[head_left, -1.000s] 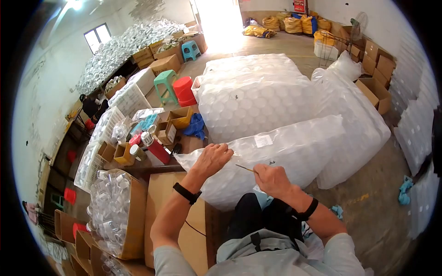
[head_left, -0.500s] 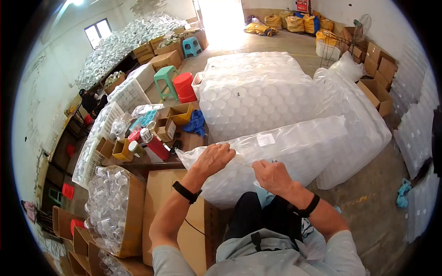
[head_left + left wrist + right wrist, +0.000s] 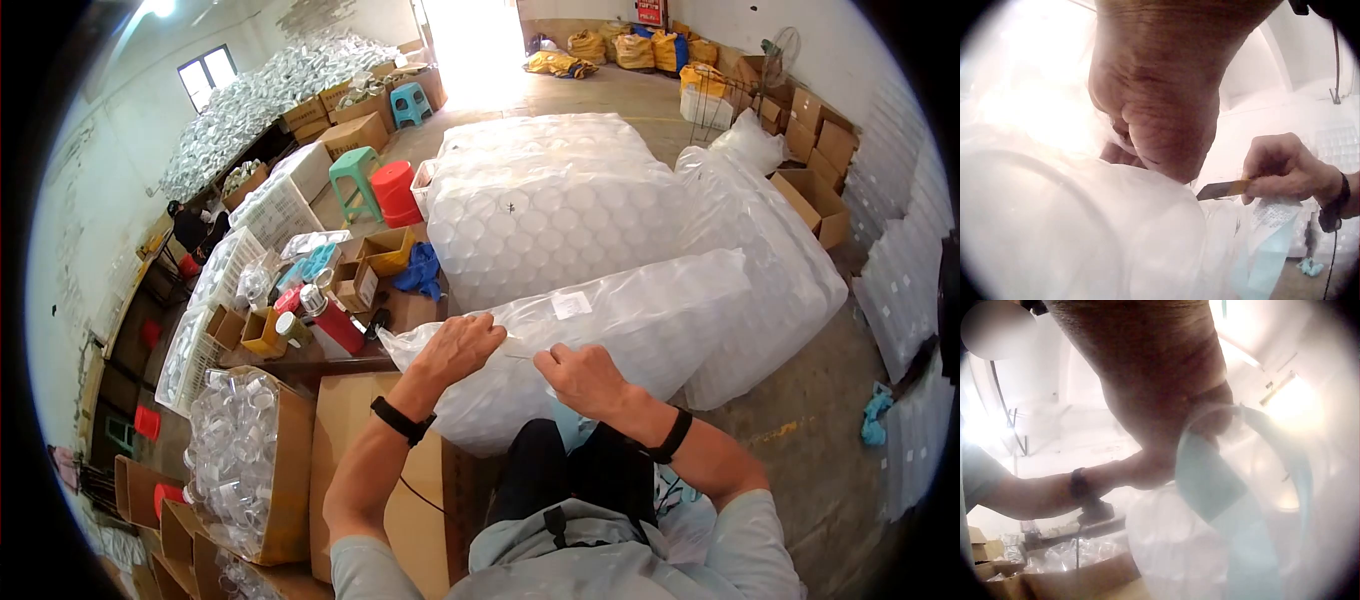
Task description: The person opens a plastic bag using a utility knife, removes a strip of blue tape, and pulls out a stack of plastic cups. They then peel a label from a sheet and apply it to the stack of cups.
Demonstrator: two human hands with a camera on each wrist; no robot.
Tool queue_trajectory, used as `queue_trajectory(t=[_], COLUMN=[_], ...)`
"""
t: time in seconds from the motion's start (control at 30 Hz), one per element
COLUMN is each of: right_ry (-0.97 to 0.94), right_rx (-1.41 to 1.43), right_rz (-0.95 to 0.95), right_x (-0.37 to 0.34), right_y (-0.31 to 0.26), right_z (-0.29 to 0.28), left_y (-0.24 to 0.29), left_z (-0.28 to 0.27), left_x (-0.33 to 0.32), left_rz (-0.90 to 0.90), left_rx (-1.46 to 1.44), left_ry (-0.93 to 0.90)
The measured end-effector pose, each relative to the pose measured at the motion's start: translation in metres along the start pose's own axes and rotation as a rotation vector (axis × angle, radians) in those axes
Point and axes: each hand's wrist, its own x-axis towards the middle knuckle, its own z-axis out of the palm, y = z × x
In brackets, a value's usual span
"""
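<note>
A long clear plastic bag [image 3: 650,310] filled with round, translucent containers lies before the person, a white label [image 3: 571,304] on its top. The left hand [image 3: 462,345] pinches the bag's film near its left end. Just to its right, the right hand [image 3: 583,378] grips a box cutter. In the left wrist view, the cutter's bare blade [image 3: 1215,190] sticks out of a yellow handle and points at the left hand, its tip right at the film. A pale blue strip [image 3: 1210,481] hangs by the right hand. The left fingertips are mostly hidden.
Larger bags of containers [image 3: 550,225] lie behind. At left stand a red thermos [image 3: 335,325], small boxes and a blue cloth [image 3: 420,270] on a table. Nearer is a carton [image 3: 285,470] of clear jars. Another person [image 3: 195,230] sits at far left.
The right hand has shifted left and slightly up with the box cutter, closer to the left hand. The left hand keeps its hold on the film, almost in place.
</note>
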Motion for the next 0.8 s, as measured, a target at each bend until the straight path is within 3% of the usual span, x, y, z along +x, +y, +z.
queue_trajectory(t=[0.8], right_ry=[0.010], right_rx=[0.024], right_rz=[-0.001], right_x=[0.0006], right_y=[0.0003], right_z=[0.0020], left_y=[-0.0008], left_z=[-0.0001], left_x=[0.0015], left_rz=[-0.014], left_rx=[-0.018], left_ry=[0.022])
